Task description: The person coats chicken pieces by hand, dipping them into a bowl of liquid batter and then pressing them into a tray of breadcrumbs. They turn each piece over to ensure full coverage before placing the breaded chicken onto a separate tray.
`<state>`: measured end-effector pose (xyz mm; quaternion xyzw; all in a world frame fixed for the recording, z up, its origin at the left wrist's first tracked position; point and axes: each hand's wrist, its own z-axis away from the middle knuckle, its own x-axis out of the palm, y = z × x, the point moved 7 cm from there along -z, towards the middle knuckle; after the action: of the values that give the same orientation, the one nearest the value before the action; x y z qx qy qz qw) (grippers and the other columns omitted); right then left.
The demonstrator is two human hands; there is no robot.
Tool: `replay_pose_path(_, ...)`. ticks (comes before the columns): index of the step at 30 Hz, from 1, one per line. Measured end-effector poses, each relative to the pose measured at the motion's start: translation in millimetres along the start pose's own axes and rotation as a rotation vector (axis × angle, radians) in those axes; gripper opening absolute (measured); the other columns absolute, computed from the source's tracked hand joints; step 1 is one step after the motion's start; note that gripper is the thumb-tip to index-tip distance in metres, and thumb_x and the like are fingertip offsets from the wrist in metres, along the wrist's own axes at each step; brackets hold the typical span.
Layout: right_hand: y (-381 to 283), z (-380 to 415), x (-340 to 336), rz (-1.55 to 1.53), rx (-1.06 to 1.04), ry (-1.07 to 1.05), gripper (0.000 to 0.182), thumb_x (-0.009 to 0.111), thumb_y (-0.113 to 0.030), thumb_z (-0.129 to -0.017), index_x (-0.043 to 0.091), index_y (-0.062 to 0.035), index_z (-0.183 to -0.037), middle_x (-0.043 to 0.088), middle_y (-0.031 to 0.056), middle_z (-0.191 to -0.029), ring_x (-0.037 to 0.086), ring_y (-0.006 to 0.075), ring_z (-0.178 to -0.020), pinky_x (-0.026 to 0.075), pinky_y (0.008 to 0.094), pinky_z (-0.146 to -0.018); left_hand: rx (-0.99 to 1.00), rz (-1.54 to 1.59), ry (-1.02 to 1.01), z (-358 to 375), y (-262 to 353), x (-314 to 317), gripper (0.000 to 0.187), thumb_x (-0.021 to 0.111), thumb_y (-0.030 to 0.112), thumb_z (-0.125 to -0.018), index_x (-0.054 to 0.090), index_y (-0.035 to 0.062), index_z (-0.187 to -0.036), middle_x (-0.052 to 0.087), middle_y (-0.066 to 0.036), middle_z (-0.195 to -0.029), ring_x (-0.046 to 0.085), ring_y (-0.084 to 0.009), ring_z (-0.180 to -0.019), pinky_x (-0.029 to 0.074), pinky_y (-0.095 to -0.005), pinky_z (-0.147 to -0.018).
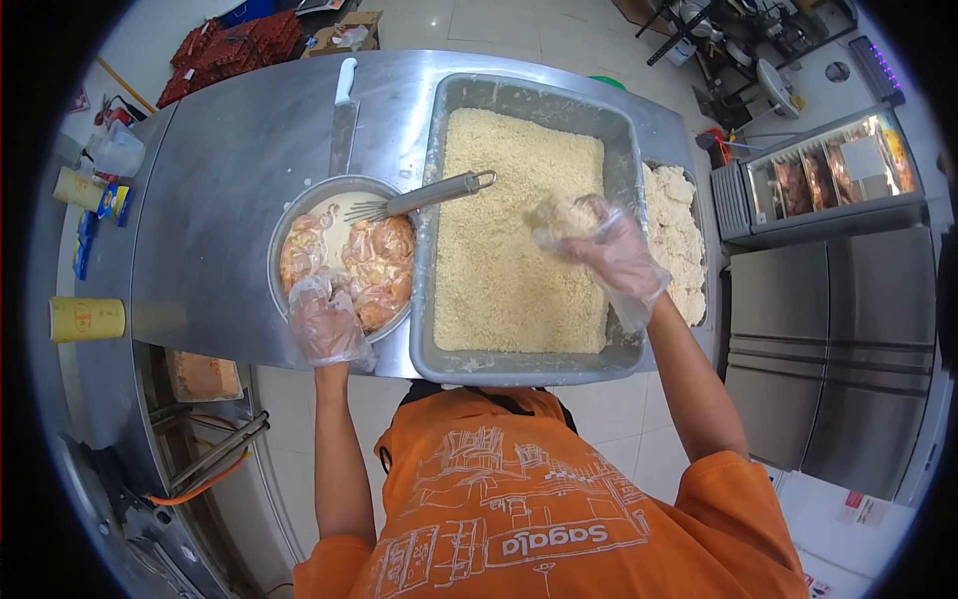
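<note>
My right hand, in a clear plastic glove, holds a crumb-coated piece of chicken, slightly blurred, over the breadcrumbs in a big grey tub. In a round metal bowl to its left lie raw chicken pieces in a pale liquid. My gloved left hand reaches over the bowl's near rim, its fingers curled onto a piece of chicken and partly hidden. A whisk rests across the bowl, its handle over the tub's edge.
Behind the bowl lies a white-handled knife on the steel table. Coated pieces fill a tray right of the tub. Yellow cups stand at the far left. A glass-topped display cooler is at the right.
</note>
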<state>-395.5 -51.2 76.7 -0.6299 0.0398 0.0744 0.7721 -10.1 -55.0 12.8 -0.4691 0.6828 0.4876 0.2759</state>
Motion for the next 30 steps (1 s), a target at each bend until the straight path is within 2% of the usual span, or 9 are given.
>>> replay_pose_path(7, 46, -85, -35, 0.504, 0.295, 0.203, 0.046, 0.064, -0.037, -0.09, 0.062, -0.0041, -0.122, 0.065, 0.0129, -0.117, 0.061, 0.0225, -0.106, 0.048, 0.0337, -0.093, -0.052, -0.04, -0.073, 0, 0, 0, 0.023, 0.066, 0.015, -0.079, 0.068, 0.0064, -0.1, 0.066, -0.016, -0.094, 0.063, -0.037, -0.087, 0.051, -0.0438, -0.078)
replay_pose_path(13, 159, -157, -65, 0.118, 0.426, 0.35, 0.061, 0.052, -0.05, -0.095, 0.054, -0.0026, -0.134, 0.059, 0.0158, -0.129, 0.059, 0.0269, -0.113, 0.044, 0.0373, -0.098, -0.025, 0.026, -0.014, -2, 2, -1, 0.02, 0.066, 0.012, -0.078, 0.068, 0.007, -0.098, 0.065, -0.016, -0.093, 0.064, -0.0358, -0.085, 0.051, -0.0428, -0.075)
replay_pose_path(17, 140, -129, -29, -0.257, 0.221, 0.235, 0.058, 0.058, -0.042, -0.094, 0.054, 0.0048, -0.129, 0.059, 0.0154, -0.129, 0.06, 0.0251, -0.111, 0.048, 0.0367, -0.092, -0.051, 0.089, -0.022, -5, 5, -2, 0.02, 0.066, 0.012, -0.078, 0.068, 0.0051, -0.097, 0.066, -0.016, -0.093, 0.064, -0.0353, -0.085, 0.051, -0.0424, -0.075)
replay_pose_path(19, 100, -95, -1, -0.631, 0.364, 0.131, 0.057, 0.061, -0.037, -0.093, 0.052, 0.0074, -0.128, 0.06, 0.0149, -0.128, 0.06, 0.0241, -0.111, 0.049, 0.0354, -0.09, -0.052, 0.053, -0.018, -3, 0, -1, 0.02, 0.067, 0.012, -0.079, 0.068, 0.0039, -0.097, 0.066, -0.016, -0.094, 0.064, -0.0357, -0.086, 0.051, -0.0427, -0.076)
replay_pose_path(23, 85, -74, 17, 0.161, 0.457, -0.033, 0.055, 0.059, -0.034, -0.094, 0.048, 0.0033, -0.134, 0.058, 0.0155, -0.129, 0.059, 0.0253, -0.115, 0.049, 0.0343, -0.093, -0.028, -0.007, 0.017, 6, -6, 2, 0.021, 0.067, 0.013, -0.079, 0.068, 0.0026, -0.097, 0.066, -0.017, -0.095, 0.063, -0.0373, -0.088, 0.05, -0.0441, -0.079)
replay_pose_path(25, 90, -60, 45, 0.799, -0.012, 0.019, 0.052, 0.05, -0.033, -0.098, 0.046, 0.0008, -0.138, 0.053, 0.0174, -0.136, 0.052, 0.028, -0.125, 0.041, 0.0379, -0.104, -0.018, -0.015, 0.031, 5, -4, 0, 0.021, 0.067, 0.014, -0.079, 0.068, 0.0025, -0.097, 0.066, -0.018, -0.095, 0.063, -0.0377, -0.089, 0.05, -0.0446, -0.079)
replay_pose_path(26, 99, -37, 72, 1.068, -0.519, 0.155, 0.05, 0.046, -0.032, -0.1, 0.047, -0.0003, -0.138, 0.052, 0.0179, -0.138, 0.049, 0.0293, -0.129, 0.036, 0.0409, -0.109, -0.015, -0.015, 0.028, 5, -4, 0, 0.021, 0.067, 0.014, -0.079, 0.068, 0.0025, -0.097, 0.066, -0.018, -0.095, 0.063, -0.0378, -0.089, 0.05, -0.0448, -0.08)
replay_pose_path(28, 94, -25, 109, 1.181, -0.359, 0.0, 0.056, 0.037, -0.035, -0.101, 0.036, -0.0015, -0.146, 0.03, 0.0193, -0.154, 0.023, 0.0324, -0.145, 0.011, 0.0427, -0.119, -0.005, -0.012, 0.013, 7, -4, -1, 0.021, 0.067, 0.014, -0.079, 0.068, 0.0026, -0.098, 0.066, -0.018, -0.095, 0.063, -0.0379, -0.089, 0.05, -0.045, -0.08)
replay_pose_path(30, 88, -45, 110, 1.233, -0.312, 0.125, 0.057, 0.037, -0.036, -0.1, 0.037, 0.0003, -0.145, 0.031, 0.022, -0.152, 0.025, 0.0353, -0.144, 0.013, 0.0473, -0.118, 0.016, 0.0, -0.017, 9, -4, -2, 0.022, 0.068, 0.013, -0.079, 0.068, 0.0026, -0.098, 0.066, -0.018, -0.096, 0.063, -0.038, -0.09, 0.05, -0.0453, -0.081)
